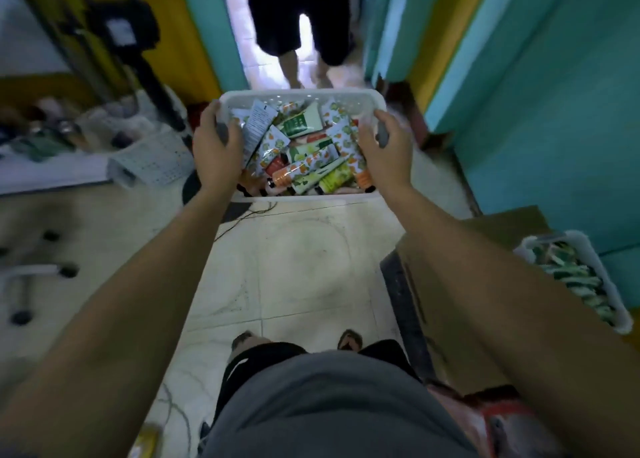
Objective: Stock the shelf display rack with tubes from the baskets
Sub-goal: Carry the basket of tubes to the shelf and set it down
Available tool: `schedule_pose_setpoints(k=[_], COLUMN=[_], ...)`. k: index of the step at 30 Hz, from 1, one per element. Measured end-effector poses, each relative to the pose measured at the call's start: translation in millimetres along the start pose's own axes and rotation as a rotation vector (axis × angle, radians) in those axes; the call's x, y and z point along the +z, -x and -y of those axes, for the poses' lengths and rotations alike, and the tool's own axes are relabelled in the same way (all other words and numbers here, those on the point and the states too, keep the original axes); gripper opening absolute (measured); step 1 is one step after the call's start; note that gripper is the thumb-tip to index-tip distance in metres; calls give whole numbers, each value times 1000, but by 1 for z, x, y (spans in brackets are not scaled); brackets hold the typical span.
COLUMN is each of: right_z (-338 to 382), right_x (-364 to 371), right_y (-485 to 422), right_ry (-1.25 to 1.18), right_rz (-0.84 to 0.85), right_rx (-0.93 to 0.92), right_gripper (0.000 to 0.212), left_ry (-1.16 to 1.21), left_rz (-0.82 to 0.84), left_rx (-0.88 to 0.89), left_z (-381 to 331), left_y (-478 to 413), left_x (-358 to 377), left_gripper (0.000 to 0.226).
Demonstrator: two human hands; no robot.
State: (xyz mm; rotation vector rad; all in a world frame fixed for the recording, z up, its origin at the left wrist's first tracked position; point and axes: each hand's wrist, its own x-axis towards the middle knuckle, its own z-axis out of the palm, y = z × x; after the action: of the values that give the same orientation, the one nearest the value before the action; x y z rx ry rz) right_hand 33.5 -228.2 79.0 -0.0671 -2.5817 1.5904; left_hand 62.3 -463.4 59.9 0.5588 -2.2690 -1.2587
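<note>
Carries white basket (pixel 301 96) of mixed tubes (pixel 304 145) out front, above the tiled floor (pixel 294 267). Grips both side rims: left hand (pixel 216 145) curled over left edge, right hand (pixel 384 145) over right. Low at right, second basket (pixel 604 277) of tubes by cardboard box (pixel 512 225).

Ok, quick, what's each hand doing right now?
Left hand: closed, gripping the left rim of the white perforated plastic basket full of tubes.
Right hand: closed, gripping that basket's right rim.

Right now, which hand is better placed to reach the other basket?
Right hand, probably: the other basket sits on that side, on the cardboard box. Both hands now hold the white basket, left hand farther off.
</note>
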Motion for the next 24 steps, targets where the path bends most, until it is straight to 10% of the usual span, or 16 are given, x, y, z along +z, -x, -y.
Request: schedule_pose_setpoints(k=[24], right_z=[256], right_x=[564], right_y=[170], right_ry=[-68], right_rz=[857], right_rx=[-286], right_gripper=[37], left_ry=[-62], left_rz=[-748], left_rx=[-543], left_z=[303], left_y=[-55], left_x=[-498], left_gripper=[45])
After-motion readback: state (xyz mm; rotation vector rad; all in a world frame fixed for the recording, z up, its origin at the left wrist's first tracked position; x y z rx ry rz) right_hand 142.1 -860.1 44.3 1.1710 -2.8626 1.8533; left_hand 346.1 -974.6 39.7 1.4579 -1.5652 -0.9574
